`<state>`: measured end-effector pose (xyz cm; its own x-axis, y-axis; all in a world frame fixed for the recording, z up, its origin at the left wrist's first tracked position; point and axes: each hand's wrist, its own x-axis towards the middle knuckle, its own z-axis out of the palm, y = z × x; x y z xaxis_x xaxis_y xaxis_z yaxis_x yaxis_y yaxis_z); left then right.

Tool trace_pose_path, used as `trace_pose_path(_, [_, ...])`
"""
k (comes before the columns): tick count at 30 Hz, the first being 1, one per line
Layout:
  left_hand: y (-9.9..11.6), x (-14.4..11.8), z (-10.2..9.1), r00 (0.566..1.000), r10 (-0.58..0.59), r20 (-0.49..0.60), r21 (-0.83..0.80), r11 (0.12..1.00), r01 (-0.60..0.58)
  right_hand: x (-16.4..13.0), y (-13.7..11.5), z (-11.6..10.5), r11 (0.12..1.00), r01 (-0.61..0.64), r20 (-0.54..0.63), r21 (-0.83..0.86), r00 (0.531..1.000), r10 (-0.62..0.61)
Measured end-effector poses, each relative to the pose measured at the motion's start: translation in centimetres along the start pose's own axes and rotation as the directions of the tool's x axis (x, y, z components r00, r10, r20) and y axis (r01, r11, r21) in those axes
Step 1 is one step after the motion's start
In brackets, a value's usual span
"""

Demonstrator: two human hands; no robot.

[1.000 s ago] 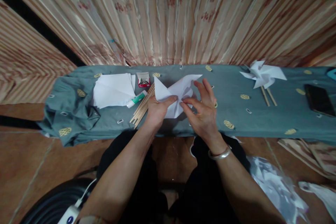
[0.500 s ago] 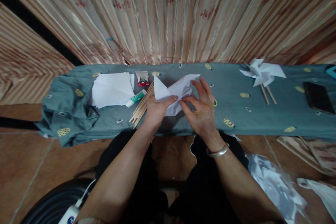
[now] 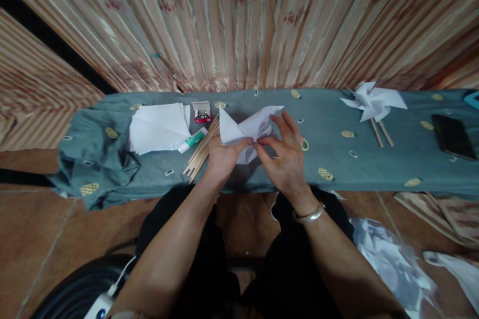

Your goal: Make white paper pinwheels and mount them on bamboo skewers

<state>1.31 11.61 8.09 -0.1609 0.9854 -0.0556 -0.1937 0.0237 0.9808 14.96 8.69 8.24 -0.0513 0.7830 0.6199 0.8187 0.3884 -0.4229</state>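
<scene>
A white paper pinwheel (image 3: 232,132) with folded-in corners is held above the cloth-covered table, in front of my knees. My left hand (image 3: 221,155) grips its left side, the thumb pressed near the centre and the other fingers hidden beneath. At the centre, the thumb and index finger of my right hand (image 3: 286,157) pinch the paper, while its other fingers are raised. Whether a small pin sits between those fingertips I cannot make out. Just left of my left hand lies a bundle of wooden sticks (image 3: 202,153).
Left are stacked white paper (image 3: 159,127), a glue tube (image 3: 193,140) and a red box of small metal pieces (image 3: 202,112). To the right lie finished pinwheels on sticks (image 3: 374,102) and a dark phone (image 3: 453,135). A plastic bag of paper scraps (image 3: 392,264) is on the floor.
Both hands keep nearly the same place on the pinwheel; the right fingertips shift very slightly at its centre. The whole view has moved a little.
</scene>
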Motion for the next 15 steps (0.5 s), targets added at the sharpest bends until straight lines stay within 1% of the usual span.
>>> trace_pose_path(3, [0.0, 0.1, 0.0, 1.0, -0.002, -0.013, -0.007, 1.0, 0.001, -0.1, -0.3, 0.0, 1.0, 0.013, -0.005, -0.013, 1.0, -0.013])
trace_pose_path(6, [-0.1, 0.3, 0.0, 1.0, -0.003, -0.03, -0.035, 0.999, 0.002, -0.1, -0.6, -0.4, 0.999, 0.043, -0.047, 0.004, 0.998, -0.042])
trace_pose_path(9, [-0.1, 0.5, -0.2, 0.998, -0.045, -0.044, -0.098, 0.994, 0.041, 0.1, 0.3, -1.1, 0.999, 0.02, -0.103, 0.028, 0.995, -0.017])
trace_pose_path(11, [0.1, 0.7, -0.5, 0.995, -0.083, -0.051, -0.146, 0.987, 0.075, 0.3, 2.1, -1.9, 0.997, -0.056, -0.139, 0.044, 0.988, 0.062])
trace_pose_path(12, [0.2, 0.8, -0.7, 0.994, -0.091, -0.058, -0.165, 0.983, 0.08, 0.3, 3.3, -2.2, 0.992, -0.115, -0.155, 0.058, 0.98, 0.123])
trace_pose_path(14, [0.5, 1.1, -1.1, 0.993, -0.087, -0.077, -0.193, 0.979, 0.071, 0.2, 5.9, -2.9, 0.965, -0.244, -0.17, 0.096, 0.951, 0.258])
trace_pose_path(15, [0.7, 1.3, -1.4, 0.993, -0.075, -0.091, -0.202, 0.978, 0.056, 0.0, 7.1, -3.3, 0.945, -0.308, -0.157, 0.114, 0.933, 0.323])
